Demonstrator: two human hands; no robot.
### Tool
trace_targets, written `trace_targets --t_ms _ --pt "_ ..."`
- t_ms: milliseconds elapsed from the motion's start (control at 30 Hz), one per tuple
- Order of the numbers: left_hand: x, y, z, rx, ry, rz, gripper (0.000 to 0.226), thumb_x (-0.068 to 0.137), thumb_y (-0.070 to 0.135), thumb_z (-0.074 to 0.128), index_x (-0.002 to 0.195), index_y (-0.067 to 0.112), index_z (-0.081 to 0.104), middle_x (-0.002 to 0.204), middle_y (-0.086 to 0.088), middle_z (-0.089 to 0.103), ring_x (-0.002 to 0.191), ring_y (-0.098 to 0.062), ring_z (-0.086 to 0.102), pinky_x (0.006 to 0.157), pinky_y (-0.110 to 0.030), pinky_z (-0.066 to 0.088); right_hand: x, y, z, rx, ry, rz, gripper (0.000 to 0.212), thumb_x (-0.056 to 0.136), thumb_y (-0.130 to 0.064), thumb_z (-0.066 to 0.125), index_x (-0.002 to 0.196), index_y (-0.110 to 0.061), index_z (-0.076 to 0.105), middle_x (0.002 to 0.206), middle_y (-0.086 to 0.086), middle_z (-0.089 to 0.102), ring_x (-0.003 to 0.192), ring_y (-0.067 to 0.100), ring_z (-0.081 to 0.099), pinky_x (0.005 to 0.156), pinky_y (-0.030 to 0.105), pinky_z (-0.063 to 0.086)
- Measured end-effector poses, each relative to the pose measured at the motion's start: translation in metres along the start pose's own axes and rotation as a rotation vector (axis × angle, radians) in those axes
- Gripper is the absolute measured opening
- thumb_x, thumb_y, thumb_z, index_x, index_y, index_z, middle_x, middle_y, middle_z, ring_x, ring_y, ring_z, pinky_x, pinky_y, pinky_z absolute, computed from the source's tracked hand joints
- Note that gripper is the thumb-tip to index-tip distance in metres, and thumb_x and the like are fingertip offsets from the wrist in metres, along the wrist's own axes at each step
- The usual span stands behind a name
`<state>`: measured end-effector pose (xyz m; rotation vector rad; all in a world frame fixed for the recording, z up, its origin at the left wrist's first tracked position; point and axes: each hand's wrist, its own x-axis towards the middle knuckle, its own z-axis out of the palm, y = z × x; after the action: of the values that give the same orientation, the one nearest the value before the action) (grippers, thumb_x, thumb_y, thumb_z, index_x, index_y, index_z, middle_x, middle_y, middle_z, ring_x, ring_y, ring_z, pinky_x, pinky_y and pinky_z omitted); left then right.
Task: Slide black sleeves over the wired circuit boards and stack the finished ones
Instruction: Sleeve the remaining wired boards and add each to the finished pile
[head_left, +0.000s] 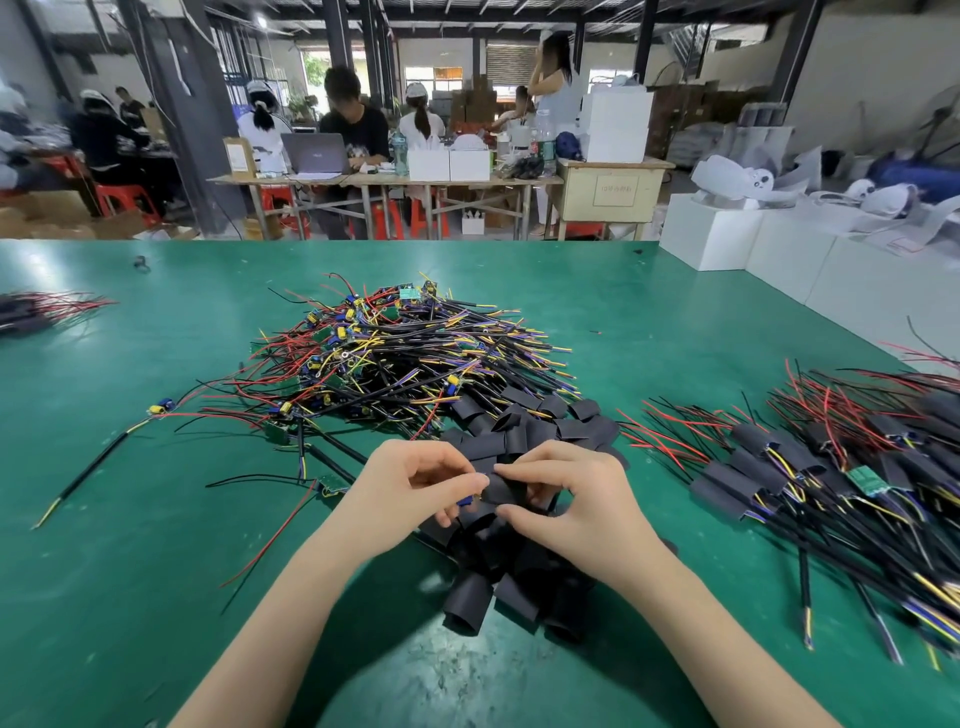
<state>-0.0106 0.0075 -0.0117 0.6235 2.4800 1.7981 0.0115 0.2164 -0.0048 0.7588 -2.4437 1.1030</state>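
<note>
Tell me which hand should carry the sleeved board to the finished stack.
Right, probably. The right hand already pinches the black sleeve, and the finished stack lies on its side of the green table. The left hand only holds the board end.

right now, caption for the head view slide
Both hands work a black sleeve onto a wired board.

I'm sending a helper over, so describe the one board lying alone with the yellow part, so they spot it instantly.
Start at the big tangled wire pile in the middle of the green table. Look off its near-left edge: the stray board lies by itself there. Unlike the heaped ones, it sits apart, a yellow-and-blue component trailing one long black cable toward the table's left.
</note>
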Motion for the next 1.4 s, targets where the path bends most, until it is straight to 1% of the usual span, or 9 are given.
trace_targets --t_ms 133,233,367,433,567,733,933,1133,1400 --pt "-0.0007 0.0002 0.0001 -0.025 0.007 -0.004 0.011 0.086 0.013 0.072 0.077 0.019 0.074 0.066 -0.003 0.069 0.054 -0.016 0.061 0.057 -0.024 0.053 0.0004 0.0003 0.0004 0.054 0.014 0.019 0.031 0.07 -0.015 0.084 0.1 -0.017 0.077 0.088 -0.007 0.068 0.068 -0.002 0.057 0.067 0.008 0.043" --pt "-0.0007 0.001 0.0014 -0.049 -0.002 -0.001 0.007 0.085 0.01 0.073 0.079 0.014 0.073 0.065 -0.001 0.068 0.055 -0.014 0.061 0.059 -0.023 0.053 0.0009 -0.0009 -0.0004 0.109 -0.001 0.075 0.033 0.071 -0.025 0.084 0.103 -0.025 0.076 0.083 -0.009 0.068 0.065 0.003 0.055 0.065 0.017 0.048" --pt "-0.0013 0.0015 0.0058 -0.02 -0.021 0.006 0.007 0.08 0.007 0.077 0.084 0.008 0.072 0.071 -0.002 0.071 0.06 -0.011 0.061 0.065 -0.023 0.053 0.0016 0.0025 0.0005 0.124 -0.026 0.182 0.035 0.068 -0.026 0.085 0.101 -0.028 0.076 0.064 -0.015 0.062 0.056 0.003 0.046 0.058 0.014 0.038" --pt "-0.0014 0.001 0.0061 -0.014 -0.018 0.004 0.007 0.08 0.007 0.077 0.084 0.008 0.072 0.072 -0.004 0.071 0.06 -0.011 0.062 0.067 -0.023 0.053 0.0014 0.0033 0.0002 0.094 -0.014 0.185 0.034 0.066 -0.028 0.086 0.099 -0.026 0.077 0.068 -0.016 0.065 0.059 0.003 0.052 0.06 0.016 0.042" --pt "-0.0008 -0.0017 0.0047 -0.009 -0.018 -0.007 0.007 0.08 0.009 0.078 0.084 0.01 0.073 0.074 -0.007 0.073 0.061 -0.012 0.063 0.067 -0.024 0.054 0.0014 0.0025 -0.0005 0.057 0.004 0.138 0.036 0.065 -0.026 0.087 0.099 -0.022 0.077 0.083 -0.005 0.069 0.067 0.006 0.059 0.068 0.026 0.051" --pt "0.0003 -0.0055 0.0035 -0.007 -0.017 -0.028 0.006 0.079 0.015 0.08 0.081 0.018 0.074 0.076 -0.007 0.074 0.066 -0.015 0.066 0.065 -0.027 0.057 0.001 0.0031 -0.0007 0.002 0.005 0.057 0.035 0.067 -0.024 0.086 0.1 -0.023 0.076 0.088 -0.009 0.067 0.071 -0.006 0.056 0.07 0.013 0.047" --pt "-0.0002 -0.0041 0.0062 -0.003 -0.018 -0.041 0.004 0.081 0.012 0.078 0.081 0.013 0.074 0.073 -0.007 0.074 0.061 -0.011 0.064 0.061 -0.023 0.055 0.0001 0.0025 -0.0002 -0.058 -0.031 0.039 0.033 0.065 -0.021 0.083 0.097 -0.02 0.075 0.087 -0.006 0.065 0.07 -0.004 0.053 0.071 0.023 0.05" --pt "-0.0004 0.0005 0.0065 -0.016 -0.002 -0.047 0.004 0.081 0.009 0.077 0.08 0.01 0.073 0.072 -0.007 0.073 0.056 -0.01 0.061 0.058 -0.02 0.053 -0.0006 0.0003 0.0008 -0.048 -0.006 0.038 0.028 0.065 -0.016 0.078 0.093 -0.017 0.074 0.083 -0.004 0.065 0.068 0.003 0.055 0.067 0.026 0.05" --pt "-0.0021 -0.0014 0.0085 0.092 -0.01 0.013 0.009 0.077 0.015 0.082 0.08 0.016 0.073 0.076 0.0 0.073 0.068 -0.006 0.064 0.066 -0.014 0.047 -0.0008 0.0009 0.0032 -0.065 -0.024 0.065 0.025 0.065 -0.018 0.079 0.09 -0.018 0.075 0.082 -0.006 0.065 0.069 0.005 0.056 0.068 0.03 0.05"
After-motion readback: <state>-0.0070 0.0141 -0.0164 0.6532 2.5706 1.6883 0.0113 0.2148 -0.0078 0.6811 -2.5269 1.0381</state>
